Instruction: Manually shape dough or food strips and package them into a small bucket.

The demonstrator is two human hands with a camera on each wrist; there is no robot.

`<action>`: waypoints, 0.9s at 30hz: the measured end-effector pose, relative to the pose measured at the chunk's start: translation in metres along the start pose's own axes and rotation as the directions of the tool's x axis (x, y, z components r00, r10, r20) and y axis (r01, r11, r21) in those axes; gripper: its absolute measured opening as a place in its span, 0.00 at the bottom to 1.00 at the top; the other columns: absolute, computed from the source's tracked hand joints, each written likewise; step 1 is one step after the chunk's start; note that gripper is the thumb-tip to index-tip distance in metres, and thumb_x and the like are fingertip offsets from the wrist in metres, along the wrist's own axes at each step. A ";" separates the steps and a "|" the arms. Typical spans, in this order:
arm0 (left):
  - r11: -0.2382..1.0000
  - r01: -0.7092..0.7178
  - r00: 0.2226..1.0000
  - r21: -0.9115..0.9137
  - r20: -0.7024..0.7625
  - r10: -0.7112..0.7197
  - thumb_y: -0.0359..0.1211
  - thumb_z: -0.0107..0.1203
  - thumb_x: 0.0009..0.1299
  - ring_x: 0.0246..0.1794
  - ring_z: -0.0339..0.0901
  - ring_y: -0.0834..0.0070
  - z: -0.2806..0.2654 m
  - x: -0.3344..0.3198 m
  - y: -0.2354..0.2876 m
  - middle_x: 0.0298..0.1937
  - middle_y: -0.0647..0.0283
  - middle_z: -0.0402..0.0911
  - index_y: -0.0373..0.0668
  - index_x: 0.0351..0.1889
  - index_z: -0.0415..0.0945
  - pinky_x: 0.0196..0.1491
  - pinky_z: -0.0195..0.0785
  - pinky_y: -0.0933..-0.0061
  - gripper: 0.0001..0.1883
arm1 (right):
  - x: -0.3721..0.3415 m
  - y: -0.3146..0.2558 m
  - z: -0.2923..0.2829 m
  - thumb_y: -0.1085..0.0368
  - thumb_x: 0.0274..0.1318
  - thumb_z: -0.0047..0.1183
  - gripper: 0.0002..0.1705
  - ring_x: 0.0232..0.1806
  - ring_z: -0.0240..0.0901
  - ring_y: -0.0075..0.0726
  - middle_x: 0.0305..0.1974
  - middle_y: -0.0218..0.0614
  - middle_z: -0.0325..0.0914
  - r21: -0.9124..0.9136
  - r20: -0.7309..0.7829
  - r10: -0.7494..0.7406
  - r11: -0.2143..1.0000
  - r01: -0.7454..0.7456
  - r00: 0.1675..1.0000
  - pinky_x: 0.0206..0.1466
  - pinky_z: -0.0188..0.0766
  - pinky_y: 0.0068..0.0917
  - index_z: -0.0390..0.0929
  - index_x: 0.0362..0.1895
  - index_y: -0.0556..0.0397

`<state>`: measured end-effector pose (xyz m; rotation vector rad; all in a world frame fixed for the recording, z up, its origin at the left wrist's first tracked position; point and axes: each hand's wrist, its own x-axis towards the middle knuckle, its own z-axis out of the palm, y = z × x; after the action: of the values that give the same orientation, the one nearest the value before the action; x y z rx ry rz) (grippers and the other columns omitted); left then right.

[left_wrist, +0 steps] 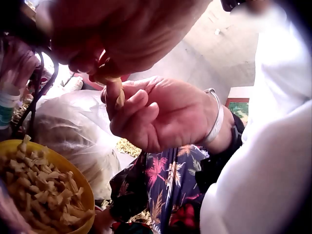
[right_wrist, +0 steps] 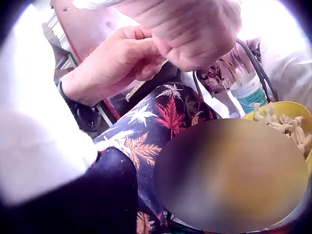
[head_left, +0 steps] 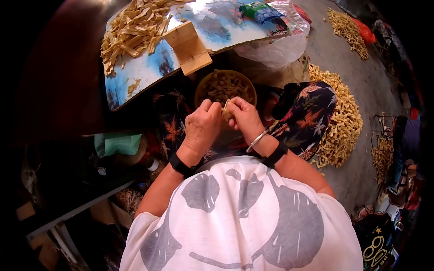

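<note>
White cloth shirt (head_left: 253,217) with large grey printed shapes fills the near part of the head view, and beyond it two bare hands meet above the person's lap. The right hand (head_left: 246,118), with a silvery bangle (head_left: 257,141) at its wrist, pinches a small pale-yellow folded strip (head_left: 227,111) between thumb and fingers, the gap closed down to the thickness of the piece. The left hand (head_left: 202,128) is turned knuckles up, its fingers curled in at the other end of the strip; the exact place of its fingertips is partly hidden. Both wrists wear black bands.

The strip is held just above a round yellow bowl (head_left: 255,91) that contains many small pale twisted pieces (head_left: 226,86). Dark trousers (head_left: 305,106) with a leaf pattern lie on either side of the bowl. Beyond, a blue-and-white patterned board (head_left: 217,29) carries a heap of long flat yellowish strips (head_left: 135,34), a pale wooden block assembly (head_left: 186,45) at its near edge, and a green-and-blue packet (head_left: 260,11). Beside the board sits a translucent plastic bag (head_left: 282,52). On the grey floor (head_left: 361,81), a large pile of short pale pieces (head_left: 343,122) spreads next to the trousers on the right, with a smaller pile (head_left: 347,34) farther off.
</note>
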<state>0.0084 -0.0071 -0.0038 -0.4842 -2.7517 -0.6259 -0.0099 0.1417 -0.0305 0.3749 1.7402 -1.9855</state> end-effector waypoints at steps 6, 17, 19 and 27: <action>0.997 -0.071 0.997 -0.019 -0.027 0.071 0.25 0.56 0.65 0.26 0.76 0.57 0.005 -0.003 0.000 0.30 0.58 0.71 0.42 0.36 0.73 0.27 0.70 0.63 0.04 | 0.004 0.002 -0.001 0.61 0.65 0.52 0.09 0.22 0.74 0.27 0.24 0.30 0.78 0.002 0.005 0.011 1.000 -0.011 1.000 0.20 0.67 0.25 0.73 0.33 0.50; 0.997 0.011 0.998 -0.082 -0.062 -0.016 0.22 0.54 0.65 0.28 0.77 0.52 0.008 0.002 0.003 0.31 0.52 0.76 0.39 0.37 0.73 0.29 0.72 0.63 0.05 | -0.006 -0.011 -0.003 0.62 0.59 0.55 0.09 0.33 0.78 0.52 0.31 0.44 0.80 -0.487 0.117 -0.506 0.721 0.493 0.855 0.36 0.73 0.37 0.78 0.35 0.55; 0.991 0.014 0.995 -0.132 -0.097 -0.027 0.23 0.54 0.65 0.29 0.77 0.53 0.011 0.002 0.003 0.31 0.52 0.76 0.39 0.38 0.73 0.30 0.72 0.63 0.05 | -0.006 -0.017 -0.008 0.62 0.58 0.56 0.09 0.35 0.78 0.50 0.32 0.44 0.80 -0.430 0.148 -0.354 0.818 0.382 0.924 0.38 0.73 0.35 0.79 0.35 0.55; 0.603 0.455 0.883 -0.655 0.246 -0.399 0.24 0.55 0.68 0.29 0.78 0.71 0.013 -0.003 -0.002 0.32 0.57 0.79 0.37 0.42 0.73 0.36 0.72 0.74 0.06 | -0.002 -0.011 -0.010 0.64 0.60 0.55 0.08 0.37 0.78 0.45 0.36 0.44 0.80 -0.430 0.168 -0.545 0.710 0.558 0.822 0.42 0.73 0.32 0.78 0.38 0.56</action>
<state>0.0080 -0.0030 -0.0170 0.0548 -2.6031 -1.8481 -0.0149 0.1530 -0.0223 -0.3945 2.4325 -1.8062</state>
